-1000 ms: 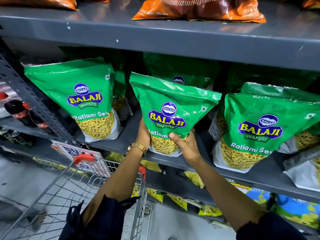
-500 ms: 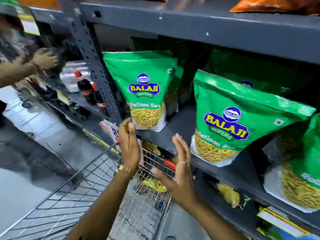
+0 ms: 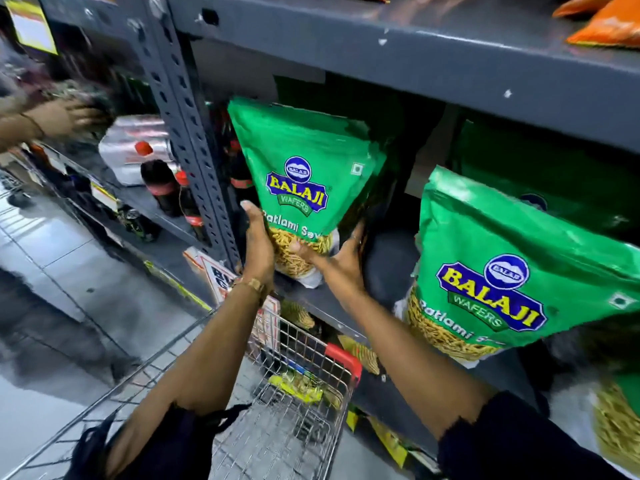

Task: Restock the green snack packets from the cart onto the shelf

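Head view: both hands on one green packet at the shelf edge.
Nearest, cart (image 3: 304,386) looks close to empty: bare wire, yellow wrappers at the far end, no green packets visible in it. Left hand (image 3: 258,251) and right hand (image 3: 341,263) have fingers clamped on the base of the green packet (image 3: 304,178), upright on the shelf (image 3: 311,299) beside the upright post (image 3: 187,133). Second packet (image 3: 512,265) stands to its right. Judging by that, restock is nearly done; this one needs seating.
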Action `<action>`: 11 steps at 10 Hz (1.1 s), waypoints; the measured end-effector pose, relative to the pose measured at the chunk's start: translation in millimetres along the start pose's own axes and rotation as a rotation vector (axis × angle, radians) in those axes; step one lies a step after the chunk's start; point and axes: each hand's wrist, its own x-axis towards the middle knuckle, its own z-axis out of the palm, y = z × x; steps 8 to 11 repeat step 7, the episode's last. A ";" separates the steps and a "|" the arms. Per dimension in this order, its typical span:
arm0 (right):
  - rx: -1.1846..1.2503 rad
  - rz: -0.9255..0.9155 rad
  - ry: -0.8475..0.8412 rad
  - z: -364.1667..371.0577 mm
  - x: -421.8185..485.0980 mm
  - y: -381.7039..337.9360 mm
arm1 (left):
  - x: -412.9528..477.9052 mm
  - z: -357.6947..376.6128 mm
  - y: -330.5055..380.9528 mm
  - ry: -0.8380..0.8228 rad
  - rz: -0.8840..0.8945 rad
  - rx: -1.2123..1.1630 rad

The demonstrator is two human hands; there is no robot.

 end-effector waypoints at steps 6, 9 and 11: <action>0.034 -0.030 -0.036 9.1 -7.6 7.4 | 15.8 2.4 -0.6 0.035 -0.015 0.065; -0.136 -0.011 0.031 -0.3 -32.8 1.7 | -2.7 -4.6 -17.9 0.033 0.020 0.107; -0.136 -0.011 0.031 -0.3 -32.8 1.7 | -2.7 -4.6 -17.9 0.033 0.020 0.107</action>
